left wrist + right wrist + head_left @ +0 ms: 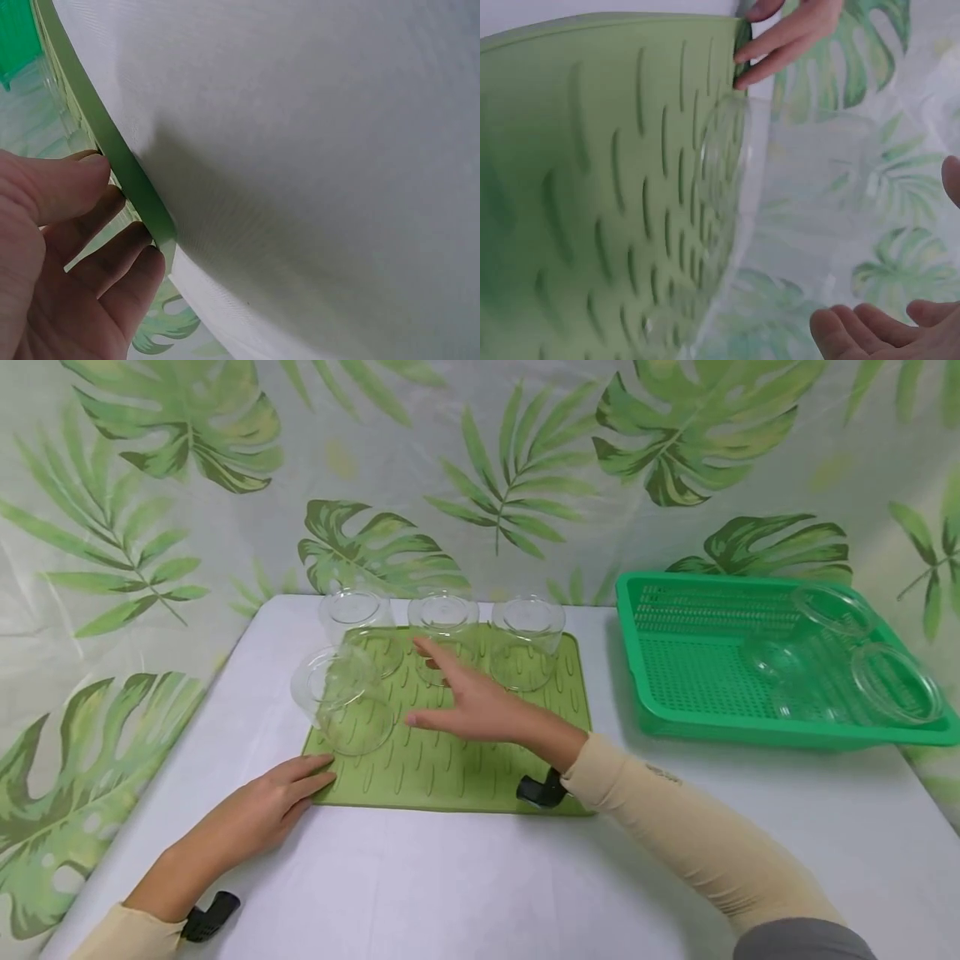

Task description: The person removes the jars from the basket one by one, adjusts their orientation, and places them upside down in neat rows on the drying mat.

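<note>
Several clear, see-through cups stand mouth down on a green ridged mat (465, 768). Three are in a row along its back edge: a left cup (386, 647), a middle cup (444, 610) and a right cup (527, 647). A fourth cup (352, 718) is in front of the left one. My right hand (480, 702) hovers over the mat, fingers spread and holding nothing, its fingertips overlapping the middle cup in the head view. At the mat's front left corner rests my left hand (270, 797), its fingertips on the mat's edge (124, 161).
To the right stands a green plastic basket (645, 710) with several clear vessels in its right half, among them one leaning on the rim (896, 685). A white cloth (450, 885) covers the table. Behind hangs a leaf-patterned curtain (525, 552).
</note>
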The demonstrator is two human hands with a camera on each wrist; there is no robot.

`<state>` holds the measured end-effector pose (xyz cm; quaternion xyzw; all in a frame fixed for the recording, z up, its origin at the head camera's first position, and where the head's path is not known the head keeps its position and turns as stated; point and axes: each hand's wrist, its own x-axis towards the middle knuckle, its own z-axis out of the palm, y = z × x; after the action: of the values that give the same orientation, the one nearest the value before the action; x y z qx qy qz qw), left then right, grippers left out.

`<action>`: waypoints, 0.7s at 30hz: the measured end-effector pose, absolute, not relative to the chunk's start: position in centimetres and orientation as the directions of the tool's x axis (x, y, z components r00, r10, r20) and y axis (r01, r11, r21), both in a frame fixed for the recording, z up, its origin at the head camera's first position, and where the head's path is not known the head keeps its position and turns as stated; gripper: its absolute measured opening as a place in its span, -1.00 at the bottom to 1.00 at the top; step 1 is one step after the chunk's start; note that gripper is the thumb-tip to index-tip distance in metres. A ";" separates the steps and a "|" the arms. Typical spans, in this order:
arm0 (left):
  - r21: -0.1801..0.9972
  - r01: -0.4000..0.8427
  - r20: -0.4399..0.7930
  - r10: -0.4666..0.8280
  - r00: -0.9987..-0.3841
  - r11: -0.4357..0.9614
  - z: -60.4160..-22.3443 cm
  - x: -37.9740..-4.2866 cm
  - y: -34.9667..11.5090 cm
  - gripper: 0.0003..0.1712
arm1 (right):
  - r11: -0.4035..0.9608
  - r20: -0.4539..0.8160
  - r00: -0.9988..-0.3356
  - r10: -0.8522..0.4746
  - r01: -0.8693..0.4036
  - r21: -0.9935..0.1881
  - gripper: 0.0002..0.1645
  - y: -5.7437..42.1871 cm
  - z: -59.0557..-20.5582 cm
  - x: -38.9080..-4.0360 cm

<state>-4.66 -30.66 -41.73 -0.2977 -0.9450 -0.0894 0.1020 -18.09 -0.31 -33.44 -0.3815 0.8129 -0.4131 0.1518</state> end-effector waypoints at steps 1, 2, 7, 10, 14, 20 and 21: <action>0.103 0.582 0.252 0.544 -0.800 0.807 -41.7 -4.6 -30.7 -0.49 | 0.367 0.073 -0.658 -0.749 -0.504 -0.782 0.14 0.7 -32.9 -17.9; 0.099 0.583 0.256 0.546 -0.798 0.806 -41.7 -4.6 -30.7 -0.49 | 0.369 0.074 -0.654 -0.753 -0.512 -0.776 0.11 1.6 -32.4 -17.7; 0.072 0.578 0.253 0.546 -0.799 0.813 -41.6 -4.6 -30.8 -0.47 | 0.402 0.080 -0.656 -0.751 -0.550 -0.732 0.02 6.3 -30.3 -16.8; 0.049 0.571 0.231 0.547 -0.805 0.819 -41.5 -4.6 -30.6 -0.48 | 0.402 0.138 -0.648 -0.749 -0.611 -0.682 -0.03 9.2 -29.4 -16.3; 0.024 0.564 0.212 0.547 -0.810 0.826 -41.4 -4.4 -30.3 -0.52 | 0.388 0.269 -0.628 -0.730 -0.705 -0.594 -0.05 13.6 -28.5 -15.5; 0.021 0.553 0.203 0.538 -0.818 0.833 -41.2 -4.4 -30.2 -0.52 | 0.462 0.365 -0.688 -0.628 -0.706 -0.536 0.01 20.0 -26.5 -15.0; 0.024 0.553 0.201 0.538 -0.819 0.833 -41.2 -4.4 -30.2 -0.52 | 0.483 0.372 -0.701 -0.608 -0.699 -0.527 0.02 20.9 -26.1 -15.1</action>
<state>-4.39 -30.19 -41.16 -0.2861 -0.9528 -0.0405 0.0931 -15.10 20.89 -26.12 -0.3805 0.8585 -0.3370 -0.0675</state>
